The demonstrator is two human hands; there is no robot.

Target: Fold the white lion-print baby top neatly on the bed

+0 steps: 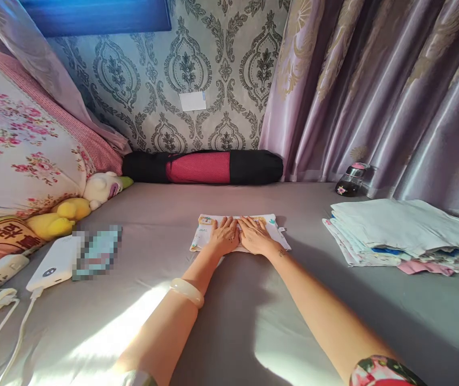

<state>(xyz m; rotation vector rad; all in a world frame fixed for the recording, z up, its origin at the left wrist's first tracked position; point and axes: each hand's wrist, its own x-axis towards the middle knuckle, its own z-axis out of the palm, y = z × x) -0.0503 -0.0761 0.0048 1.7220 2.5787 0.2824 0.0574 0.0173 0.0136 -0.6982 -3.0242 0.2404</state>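
Observation:
A small folded white garment (204, 236) with printed coloured patches lies flat on the grey bed sheet (165, 209), in front of me. My left hand (225, 236) rests palm down on its middle, fingers stretched forward. Beside it, my right hand (255, 235) also presses flat on the cloth, with the thumbs close together. Neither hand grips anything. A small white tag sticks out at the cloth's right edge. What lies under my palms is hidden.
At right sits a stack of folded cloths (406, 228), with a dark bottle (352, 179) behind it. A black and red rolled bag (203, 166) lies along the wall. To the left are a white power bank (56, 262), a power strip (0, 273) and plush toys (72, 209).

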